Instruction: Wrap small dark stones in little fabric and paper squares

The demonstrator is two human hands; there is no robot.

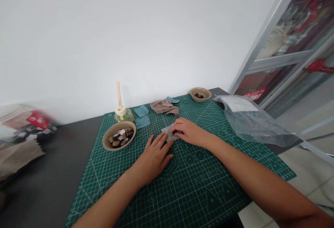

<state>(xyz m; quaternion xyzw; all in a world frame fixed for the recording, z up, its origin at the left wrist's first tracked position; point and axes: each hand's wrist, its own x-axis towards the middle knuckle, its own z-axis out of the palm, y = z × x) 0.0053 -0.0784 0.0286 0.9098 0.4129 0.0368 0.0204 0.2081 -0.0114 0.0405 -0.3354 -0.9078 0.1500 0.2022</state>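
A small grey sheet lies on the green cutting mat between my hands. My left hand rests flat with its fingers spread, fingertips at the sheet's left edge. In my right hand a small dark piece is pinched, held against the sheet. Left of the hands stands a beige bowl of black, brown and white stones. A second beige bowl at the back right holds a few dark stones.
Behind the hands lie a brown cloth and blue-grey sheets. A glass diffuser with sticks stands behind the left bowl. A clear plastic bag lies at right, bagged stones at far left.
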